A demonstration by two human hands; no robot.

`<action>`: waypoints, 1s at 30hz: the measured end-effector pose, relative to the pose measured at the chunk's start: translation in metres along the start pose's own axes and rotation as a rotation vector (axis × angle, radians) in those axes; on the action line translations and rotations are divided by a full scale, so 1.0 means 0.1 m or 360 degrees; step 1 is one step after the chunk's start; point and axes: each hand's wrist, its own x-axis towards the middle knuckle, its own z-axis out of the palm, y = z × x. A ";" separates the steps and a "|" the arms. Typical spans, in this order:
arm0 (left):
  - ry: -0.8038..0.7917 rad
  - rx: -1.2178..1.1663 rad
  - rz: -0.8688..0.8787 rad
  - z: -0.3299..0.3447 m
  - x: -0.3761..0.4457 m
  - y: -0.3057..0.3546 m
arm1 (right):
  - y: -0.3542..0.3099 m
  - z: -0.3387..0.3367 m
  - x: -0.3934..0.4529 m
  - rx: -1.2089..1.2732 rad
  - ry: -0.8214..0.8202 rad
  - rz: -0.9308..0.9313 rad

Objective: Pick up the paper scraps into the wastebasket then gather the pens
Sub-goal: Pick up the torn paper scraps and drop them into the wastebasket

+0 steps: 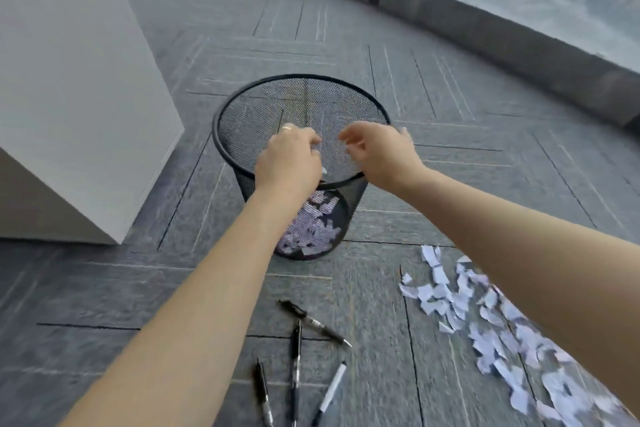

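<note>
Over the wastebasket [301, 94] both hands, left [289, 158] and right [379, 152], loosen their grip, fingers half-curled on a few scraps at most, and the heap of paper scraps [485, 322] beside it likely comes next.

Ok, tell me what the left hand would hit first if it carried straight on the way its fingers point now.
The left hand hangs over the wastebasket mouth, fingers curled forward and slightly down. Going on, it would probably meet the far inner mesh wall, though depth is hard to judge. The right hand sits beside that line, not in it.
</note>
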 end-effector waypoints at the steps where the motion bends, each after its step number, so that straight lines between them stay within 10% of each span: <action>1: 0.0066 -0.0045 0.0018 0.01 -0.01 0.02 | 0.05 -0.03 -0.02 0.0020 0.0047 0.0006; 7: 0.0497 -0.0213 0.0604 0.27 -0.27 0.44 | 0.42 -0.25 -0.46 0.0533 0.0524 -0.0096; 12: -0.0153 -0.0310 0.1098 1.02 -0.98 0.93 | 1.50 -0.20 -1.76 0.0632 0.0540 0.0544; 19: -0.1195 -0.0117 0.0817 1.97 -1.93 0.94 | 2.80 0.18 -3.72 0.0295 0.0395 0.1466; 30: -0.1449 0.0067 0.0805 2.63 -2.50 1.51 | 3.74 0.15 -4.34 0.0055 0.0610 0.1858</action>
